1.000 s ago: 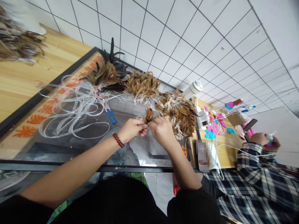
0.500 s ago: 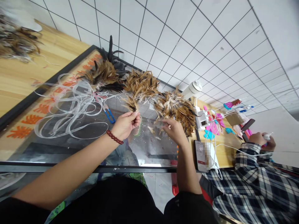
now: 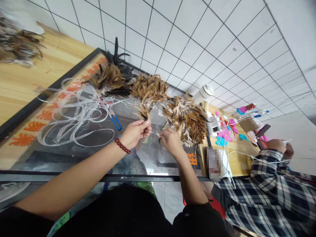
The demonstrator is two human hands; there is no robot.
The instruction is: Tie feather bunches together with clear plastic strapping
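Note:
My left hand [image 3: 136, 133], with a dark red bead bracelet [image 3: 122, 145] at its wrist, pinches the base of a small brown feather bunch [image 3: 144, 112], tips pointing away from me. To its right, my right hand [image 3: 171, 141] is closed, a small pale feather [image 3: 158, 134] showing at its fingertips. Just beyond that hand lies a large pile of brown feathers [image 3: 189, 120]. Behind the held bunch is another brown feather pile [image 3: 150, 88], and farther left a brown and black one [image 3: 111, 79].
Tangled clear ribbon [image 3: 81, 108] and blue-handled snips [image 3: 115, 121] lie on the left of the glass tabletop [image 3: 98, 154]. A white tumbler [image 3: 203, 93] stands by the tiled wall. On the right are a phone [image 3: 214, 164], white cables and a co-worker's plaid sleeve [image 3: 266, 164].
My right hand has moved left, from the edge of the right feather pile toward my left hand. My left hand still pinches the bunch, shifted slightly right.

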